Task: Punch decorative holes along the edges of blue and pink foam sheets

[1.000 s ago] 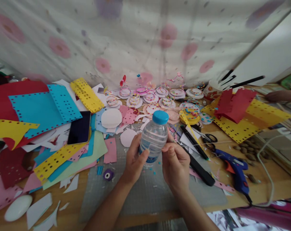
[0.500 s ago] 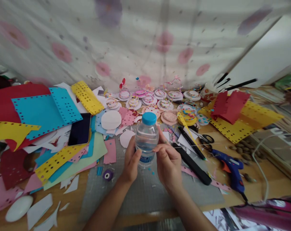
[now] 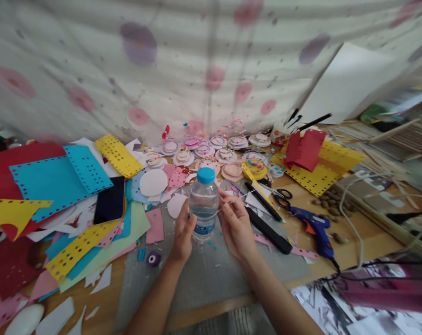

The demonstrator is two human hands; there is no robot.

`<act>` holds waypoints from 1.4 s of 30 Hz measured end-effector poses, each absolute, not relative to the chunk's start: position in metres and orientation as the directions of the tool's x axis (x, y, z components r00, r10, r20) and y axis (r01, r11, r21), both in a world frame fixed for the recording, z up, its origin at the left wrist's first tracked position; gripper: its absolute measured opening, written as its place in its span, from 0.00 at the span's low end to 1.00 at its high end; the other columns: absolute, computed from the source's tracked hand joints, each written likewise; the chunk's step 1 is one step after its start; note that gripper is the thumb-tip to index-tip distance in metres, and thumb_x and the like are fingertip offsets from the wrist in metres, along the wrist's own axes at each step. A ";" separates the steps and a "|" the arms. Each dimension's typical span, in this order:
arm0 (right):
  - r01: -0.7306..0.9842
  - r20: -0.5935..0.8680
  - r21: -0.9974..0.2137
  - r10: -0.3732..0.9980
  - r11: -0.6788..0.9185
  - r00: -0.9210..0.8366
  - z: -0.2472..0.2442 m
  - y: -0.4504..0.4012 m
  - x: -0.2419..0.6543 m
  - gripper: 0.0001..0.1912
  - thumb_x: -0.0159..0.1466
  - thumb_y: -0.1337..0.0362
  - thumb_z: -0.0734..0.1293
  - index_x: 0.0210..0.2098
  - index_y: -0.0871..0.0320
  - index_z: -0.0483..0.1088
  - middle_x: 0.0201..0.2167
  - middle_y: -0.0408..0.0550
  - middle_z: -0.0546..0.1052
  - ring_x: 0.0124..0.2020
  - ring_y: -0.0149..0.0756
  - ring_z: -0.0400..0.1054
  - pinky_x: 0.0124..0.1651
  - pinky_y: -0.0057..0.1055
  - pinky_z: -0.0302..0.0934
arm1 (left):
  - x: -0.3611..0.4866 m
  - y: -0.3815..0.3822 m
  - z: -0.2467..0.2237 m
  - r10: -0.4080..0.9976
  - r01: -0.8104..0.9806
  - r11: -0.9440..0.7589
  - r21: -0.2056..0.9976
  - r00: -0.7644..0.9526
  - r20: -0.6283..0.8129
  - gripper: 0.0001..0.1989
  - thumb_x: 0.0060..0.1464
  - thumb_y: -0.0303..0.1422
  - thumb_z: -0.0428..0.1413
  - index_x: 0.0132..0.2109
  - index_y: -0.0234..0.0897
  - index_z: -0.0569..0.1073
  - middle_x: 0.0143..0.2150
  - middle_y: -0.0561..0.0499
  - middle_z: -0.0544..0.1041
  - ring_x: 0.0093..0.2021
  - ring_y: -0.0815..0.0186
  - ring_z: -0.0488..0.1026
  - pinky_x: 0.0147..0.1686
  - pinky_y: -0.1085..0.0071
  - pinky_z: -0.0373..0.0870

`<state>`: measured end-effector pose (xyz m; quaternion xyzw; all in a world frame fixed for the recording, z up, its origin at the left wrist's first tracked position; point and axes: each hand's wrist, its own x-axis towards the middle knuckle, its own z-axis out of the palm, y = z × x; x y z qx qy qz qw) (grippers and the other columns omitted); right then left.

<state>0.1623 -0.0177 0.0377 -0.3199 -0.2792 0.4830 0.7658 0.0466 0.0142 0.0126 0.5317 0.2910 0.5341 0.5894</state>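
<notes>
A clear plastic water bottle (image 3: 204,200) with a blue cap stands upright in front of me, partly filled. My left hand (image 3: 182,236) is closed around its left side, thumb near the blue label. Just right of the bottle, my right hand (image 3: 237,229) pinches a thin white strand (image 3: 246,194); whether it is wire or thread I cannot tell. The strand runs from beside the bottle out to the right past my fingers. Under both hands lies a grey cutting mat (image 3: 197,284) with small blue scraps.
Layered paper discs (image 3: 226,155) with beads line the back. Coloured paper sheets (image 3: 60,179) and a phone (image 3: 109,200) lie left. On the right are a black stick-shaped tool (image 3: 269,231), scissors (image 3: 282,197), a blue glue gun (image 3: 313,225) and a white cord (image 3: 358,237).
The camera view has shifted, so the table appears further left. My right hand has opened slightly and shifted on the strand, which now slants differently. My left hand keeps its hold on the bottle.
</notes>
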 end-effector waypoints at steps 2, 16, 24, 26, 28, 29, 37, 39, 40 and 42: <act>-0.571 0.106 -0.754 0.918 0.325 0.382 0.040 -0.015 0.163 0.05 0.57 0.61 0.70 0.30 0.53 0.70 0.48 0.44 0.76 0.47 0.38 0.71 0.50 0.39 0.64 | 0.047 0.015 0.011 0.944 -0.325 -0.133 0.936 0.246 0.220 0.24 0.57 0.44 0.51 0.58 0.38 0.67 0.58 0.43 0.69 0.62 0.54 0.62 0.61 0.58 0.56; -0.657 -0.053 -0.726 0.936 0.204 0.349 0.045 -0.010 0.161 0.09 0.49 0.61 0.76 0.25 0.54 0.72 0.38 0.41 0.78 0.36 0.31 0.71 0.38 0.26 0.64 | 0.046 0.014 0.015 0.924 -0.180 -0.239 0.954 0.258 0.281 0.36 0.37 0.42 0.67 0.54 0.36 0.67 0.48 0.44 0.77 0.47 0.55 0.74 0.46 0.63 0.71; -0.634 -0.095 -0.771 0.972 0.064 0.213 0.059 -0.007 0.170 0.08 0.51 0.60 0.75 0.27 0.55 0.75 0.37 0.42 0.79 0.39 0.31 0.71 0.48 0.29 0.63 | 0.041 0.024 0.014 0.967 -0.119 -0.173 0.978 0.167 0.191 0.22 0.39 0.33 0.66 0.44 0.35 0.74 0.39 0.48 0.80 0.38 0.60 0.77 0.39 0.68 0.73; -0.590 -0.112 -0.807 0.976 0.020 0.187 0.062 -0.004 0.178 0.10 0.52 0.57 0.74 0.28 0.56 0.75 0.34 0.43 0.78 0.38 0.31 0.71 0.46 0.30 0.64 | 0.039 0.027 0.010 0.971 -0.148 -0.144 0.978 0.169 0.168 0.21 0.39 0.33 0.66 0.43 0.35 0.75 0.38 0.49 0.80 0.37 0.61 0.76 0.39 0.68 0.72; -0.530 -0.114 -0.847 0.985 -0.030 0.127 0.064 0.000 0.187 0.14 0.53 0.53 0.73 0.26 0.58 0.75 0.29 0.44 0.76 0.34 0.30 0.69 0.44 0.30 0.65 | 0.037 0.028 0.007 0.969 -0.169 -0.125 0.978 0.190 0.156 0.21 0.38 0.34 0.66 0.43 0.34 0.75 0.38 0.49 0.80 0.37 0.61 0.76 0.39 0.68 0.72; -0.500 -0.119 -0.864 0.989 -0.062 0.083 0.064 0.003 0.191 0.15 0.52 0.52 0.73 0.24 0.59 0.74 0.28 0.43 0.75 0.33 0.30 0.69 0.42 0.29 0.66 | 0.036 0.028 0.007 0.967 -0.169 -0.119 0.979 0.202 0.152 0.21 0.38 0.34 0.66 0.43 0.34 0.75 0.37 0.49 0.80 0.36 0.61 0.76 0.38 0.68 0.72; -0.164 -0.198 -0.961 0.967 -0.223 -0.158 0.078 0.030 0.217 0.18 0.47 0.51 0.73 0.21 0.60 0.70 0.22 0.40 0.71 0.26 0.28 0.65 0.34 0.28 0.64 | 0.038 0.021 0.027 0.919 -0.033 -0.177 0.984 0.351 0.178 0.26 0.36 0.34 0.66 0.46 0.33 0.73 0.38 0.48 0.79 0.37 0.58 0.75 0.38 0.64 0.73; -0.021 -0.244 -0.967 0.944 -0.255 -0.224 0.088 0.037 0.224 0.15 0.46 0.54 0.73 0.21 0.60 0.70 0.20 0.40 0.71 0.24 0.27 0.63 0.31 0.27 0.62 | 0.040 0.018 0.030 0.895 0.002 -0.248 0.969 0.382 0.229 0.28 0.36 0.34 0.66 0.48 0.34 0.73 0.44 0.46 0.78 0.43 0.55 0.74 0.42 0.60 0.72; 0.055 -0.264 -0.964 0.928 -0.259 -0.262 0.094 0.041 0.228 0.14 0.45 0.56 0.73 0.20 0.60 0.70 0.19 0.40 0.70 0.22 0.26 0.62 0.29 0.25 0.60 | 0.041 0.017 0.031 0.881 0.014 -0.288 0.957 0.396 0.259 0.29 0.35 0.34 0.66 0.48 0.35 0.72 0.45 0.45 0.77 0.44 0.54 0.73 0.44 0.59 0.71; 0.206 -0.276 -0.954 0.904 -0.217 -0.326 0.109 0.051 0.234 0.11 0.45 0.60 0.72 0.17 0.61 0.70 0.16 0.39 0.69 0.20 0.25 0.58 0.25 0.24 0.55 | 0.044 0.015 0.032 0.849 0.021 -0.368 0.930 0.416 0.326 0.29 0.35 0.34 0.67 0.48 0.36 0.72 0.46 0.46 0.76 0.46 0.54 0.72 0.46 0.58 0.70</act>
